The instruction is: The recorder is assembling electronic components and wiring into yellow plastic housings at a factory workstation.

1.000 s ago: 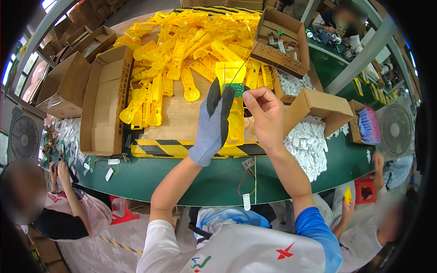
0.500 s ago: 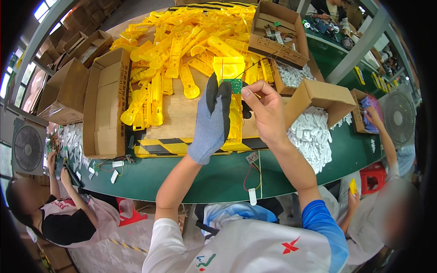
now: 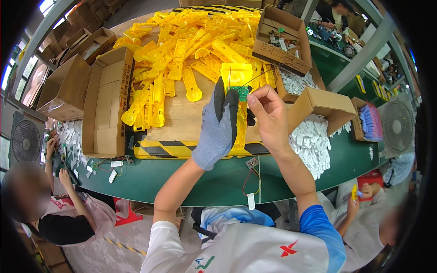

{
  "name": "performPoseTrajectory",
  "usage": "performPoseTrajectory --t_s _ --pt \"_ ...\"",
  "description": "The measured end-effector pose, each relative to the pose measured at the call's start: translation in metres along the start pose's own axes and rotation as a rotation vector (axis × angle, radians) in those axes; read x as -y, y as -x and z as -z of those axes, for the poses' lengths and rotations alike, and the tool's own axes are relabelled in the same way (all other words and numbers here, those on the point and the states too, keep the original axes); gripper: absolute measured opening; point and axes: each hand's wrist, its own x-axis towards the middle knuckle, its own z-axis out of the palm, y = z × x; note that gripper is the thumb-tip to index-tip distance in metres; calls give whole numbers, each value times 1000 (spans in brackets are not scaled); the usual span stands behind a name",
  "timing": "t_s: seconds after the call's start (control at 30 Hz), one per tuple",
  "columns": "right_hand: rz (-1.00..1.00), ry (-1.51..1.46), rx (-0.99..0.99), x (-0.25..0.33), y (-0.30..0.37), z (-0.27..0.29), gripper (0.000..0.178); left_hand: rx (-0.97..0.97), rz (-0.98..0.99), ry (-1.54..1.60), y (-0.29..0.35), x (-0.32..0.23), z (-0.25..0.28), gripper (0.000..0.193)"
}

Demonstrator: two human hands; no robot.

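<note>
My left hand [image 3: 214, 125], in a blue-grey knit glove with dark fingers, is closed around a long yellow plastic housing [image 3: 236, 73] held upright above the table's near edge. Set against the housing is a small green circuit board [image 3: 238, 93], with thin dark wires [image 3: 249, 82] sticking out past it. My right hand [image 3: 269, 113] is bare; its thumb and forefinger pinch together at the board's right edge. Whatever lies between those fingertips is too small to make out. Dark glove fingertips show on the housing's right side, below the board.
Yellow housings [image 3: 182, 50] heap across the wooden board [image 3: 182, 118]. Cardboard boxes [image 3: 104, 109] stand left; another holds wired parts [image 3: 282, 43] at right. White pieces [image 3: 312, 145] spill from a tipped box [image 3: 325, 107]. A wired white piece [image 3: 251, 200] overhangs the green table's edge. Co-workers sit either side.
My hands keep the same hold, sitting slightly lower and further right in the picture. The right-hand co-worker's arm has left the purple parts' box; both their hands are now at a yellow piece.
</note>
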Motion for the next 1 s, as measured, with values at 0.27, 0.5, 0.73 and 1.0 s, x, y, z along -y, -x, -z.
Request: performPoseTrajectory --t_s 0.27,0.5,0.73,1.0 --pt "-15 -123 -58 -17 7 -9 14 -14 -55 -155 2 -13 -1 29" --pt "116 110 -95 3 19 -4 17 -37 76 295 8 -7 -10 37" --pt "73 299 -96 34 37 -7 36 105 84 309 14 -26 -11 31" --pt "313 654 -93 40 36 -6 36 65 129 199 15 -12 -12 26"
